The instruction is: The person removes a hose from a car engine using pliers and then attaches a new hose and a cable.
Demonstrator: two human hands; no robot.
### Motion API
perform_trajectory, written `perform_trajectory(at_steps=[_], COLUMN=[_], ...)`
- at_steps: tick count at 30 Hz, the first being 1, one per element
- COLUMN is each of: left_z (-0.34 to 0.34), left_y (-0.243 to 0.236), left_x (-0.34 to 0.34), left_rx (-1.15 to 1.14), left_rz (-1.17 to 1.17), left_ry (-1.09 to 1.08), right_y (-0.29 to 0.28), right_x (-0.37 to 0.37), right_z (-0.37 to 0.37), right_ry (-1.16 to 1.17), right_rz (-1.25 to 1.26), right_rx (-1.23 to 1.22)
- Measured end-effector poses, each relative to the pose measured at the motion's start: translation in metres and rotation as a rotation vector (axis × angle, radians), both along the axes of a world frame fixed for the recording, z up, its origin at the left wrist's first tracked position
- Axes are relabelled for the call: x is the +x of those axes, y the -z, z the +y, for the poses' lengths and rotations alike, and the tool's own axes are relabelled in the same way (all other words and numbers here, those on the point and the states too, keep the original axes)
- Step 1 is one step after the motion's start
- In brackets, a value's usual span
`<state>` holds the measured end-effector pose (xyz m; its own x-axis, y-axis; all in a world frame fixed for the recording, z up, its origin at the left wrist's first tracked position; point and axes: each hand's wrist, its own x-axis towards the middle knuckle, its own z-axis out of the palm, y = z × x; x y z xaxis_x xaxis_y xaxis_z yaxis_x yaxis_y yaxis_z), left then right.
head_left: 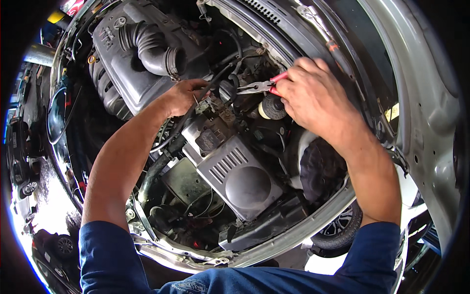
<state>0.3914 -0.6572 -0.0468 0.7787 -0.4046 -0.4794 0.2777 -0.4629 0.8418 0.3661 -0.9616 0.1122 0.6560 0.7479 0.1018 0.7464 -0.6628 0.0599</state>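
In my right hand [316, 95] is a pair of pliers [254, 87] with red grips, the fingers wrapped round the handles. The metal jaws point left, up against a dark hose end [226, 90] among the engine parts. My left hand [183, 98] is closed at a thin black hose [192, 110], which crosses in front of the fingers; some fingertips are hidden. A round black cap with a pale yellowish side [271, 108] sits just below the pliers. Under my hands lies a grey metal component [210, 139].
A ribbed black air intake duct [152, 49] rests on the dark engine cover [122, 83] at upper left. A grey slotted air box [240, 179] lies nearer me. A ratchet-like metal tool [316, 22] lies along the far cowl. The car's front edge [289, 245] curves past my body.
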Motion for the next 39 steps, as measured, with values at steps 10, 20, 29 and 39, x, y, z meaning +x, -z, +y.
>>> perform_trajectory(at_steps=[10, 20, 29, 39], left_z=[0.012, 0.012, 0.001, 0.090], left_y=[0.052, 0.092, 0.076, -0.078], left_x=[-0.005, -0.006, -0.008, -0.082], left_rx=[-0.046, -0.407, -0.715, 0.236], left_rz=[0.534, 0.610, 0.587, -0.283], left_ry=[-0.224, -0.138, -0.024, -0.211], right_y=[0.012, 0.022, 0.034, 0.037], right_x=[0.034, 0.046, 0.058, 0.066], right_z=[0.045, 0.053, 0.049, 0.044], right_ry=[-0.179, -0.221, -0.285, -0.340], right_rz=[0.021, 0.036, 0.054, -0.009], right_rx=[-0.329, -0.435, -0.318, -0.119])
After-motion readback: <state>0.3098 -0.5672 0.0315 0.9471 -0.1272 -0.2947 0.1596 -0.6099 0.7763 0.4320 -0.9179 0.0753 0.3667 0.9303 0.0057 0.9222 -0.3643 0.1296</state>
